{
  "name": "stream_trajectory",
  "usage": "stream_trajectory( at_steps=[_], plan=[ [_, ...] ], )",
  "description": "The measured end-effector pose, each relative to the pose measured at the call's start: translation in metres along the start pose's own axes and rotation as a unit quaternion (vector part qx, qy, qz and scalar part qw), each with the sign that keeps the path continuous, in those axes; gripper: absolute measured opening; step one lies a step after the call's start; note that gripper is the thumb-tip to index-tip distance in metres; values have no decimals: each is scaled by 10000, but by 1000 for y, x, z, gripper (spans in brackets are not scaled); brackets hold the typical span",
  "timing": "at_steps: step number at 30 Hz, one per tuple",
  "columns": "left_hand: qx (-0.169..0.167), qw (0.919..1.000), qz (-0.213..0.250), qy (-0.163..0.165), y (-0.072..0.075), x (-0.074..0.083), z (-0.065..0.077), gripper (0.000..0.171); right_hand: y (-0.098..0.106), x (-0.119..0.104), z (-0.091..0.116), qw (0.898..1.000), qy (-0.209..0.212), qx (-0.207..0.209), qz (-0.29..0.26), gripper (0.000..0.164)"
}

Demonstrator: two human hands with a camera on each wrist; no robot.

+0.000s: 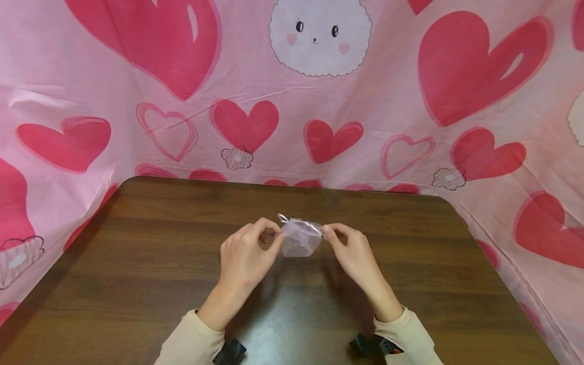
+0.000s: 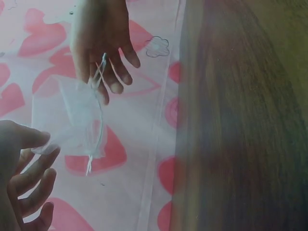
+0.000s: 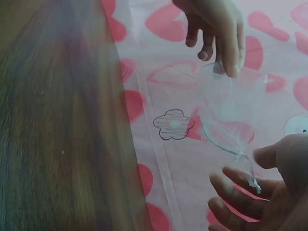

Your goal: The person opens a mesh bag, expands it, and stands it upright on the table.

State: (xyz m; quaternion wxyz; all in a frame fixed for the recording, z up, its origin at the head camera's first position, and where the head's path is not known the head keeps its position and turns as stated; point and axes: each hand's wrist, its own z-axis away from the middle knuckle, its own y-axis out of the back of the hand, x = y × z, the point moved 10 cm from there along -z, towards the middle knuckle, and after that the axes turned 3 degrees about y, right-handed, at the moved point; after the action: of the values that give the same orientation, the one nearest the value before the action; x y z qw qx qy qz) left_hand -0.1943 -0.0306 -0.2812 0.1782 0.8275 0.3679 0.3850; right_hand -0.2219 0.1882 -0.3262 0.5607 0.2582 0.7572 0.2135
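Note:
A small sheer white drawstring pouch (image 1: pixel 301 239) is stretched between both hands above the table. My left hand (image 1: pixel 246 253) pinches one edge of it between thumb and forefinger, the other fingers loosely bent. At the opposite side, my right hand (image 1: pixel 358 256) pinches the pouch near its cord, thumb against forefinger. Knotted cord ends (image 2: pixel 89 166) hang from both sides of the gathered mouth in the left wrist view. In the right wrist view, a cord loop (image 3: pixel 248 168) passes by the right thumb and forefinger. The see-through fabric looks flat, with folds.
Under the hands lies a dark brown wooden table (image 1: pixel 159 284) with rounded far corners. A pink cloth (image 1: pixel 292 101) printed with red hearts hangs behind it and along its sides. Black devices (image 1: pixel 230 351) are strapped at both wrists, by the cream sleeves (image 1: pixel 191 339).

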Motion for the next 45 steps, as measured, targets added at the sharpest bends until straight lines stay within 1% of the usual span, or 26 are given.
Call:
stream_trajectory(
  at_steps=[3,6,8,11,14,17,21,25,29,32,37,42,44,45],
  plan=[
    [-37,10000,10,-6,0,0,-1,16,-3,0,-1,9977,-38,-113,-665,20],
    [-133,9999,25,4,-2,-1,-1,16,-3,2,-2,9926,-189,-154,-1193,16],
    [-251,9997,27,7,-4,-1,-1,15,-1,3,-2,9903,-287,-99,-1355,15],
    [-462,9989,-24,13,-9,-3,-1,13,5,5,-2,9904,-340,60,-1338,13],
    [-675,9976,-135,42,-14,-6,0,14,11,6,-2,9915,-304,210,-1245,10],
    [-871,9957,-303,101,-17,-10,1,18,15,4,-3,9937,-102,303,-1077,8],
    [-1052,9933,-448,197,-21,-17,1,20,17,-6,-4,9964,461,350,-615,6],
    [-1174,9917,-450,283,-25,-21,1,15,13,-18,-3,9938,1072,257,-113,9],
    [-1261,9903,-457,371,-28,-24,2,13,3,-25,1,9879,1521,84,274,13],
    [-1299,9895,-450,436,-29,-26,3,13,-7,-29,4,9831,1739,-112,569,14],
    [-1249,9904,-389,441,-28,-28,4,11,-22,-33,11,9703,2135,-508,1018,16],
    [-1141,9919,-367,411,-24,-28,-1,9,-29,-36,15,9564,2592,-756,1113,18],
    [-1204,9911,-345,452,-26,-29,-5,7,-30,-37,16,9520,2723,-840,1118,18],
    [-1287,9900,-339,478,-28,-29,-6,6,-31,-37,16,9499,2780,-888,1115,18]
  ],
)
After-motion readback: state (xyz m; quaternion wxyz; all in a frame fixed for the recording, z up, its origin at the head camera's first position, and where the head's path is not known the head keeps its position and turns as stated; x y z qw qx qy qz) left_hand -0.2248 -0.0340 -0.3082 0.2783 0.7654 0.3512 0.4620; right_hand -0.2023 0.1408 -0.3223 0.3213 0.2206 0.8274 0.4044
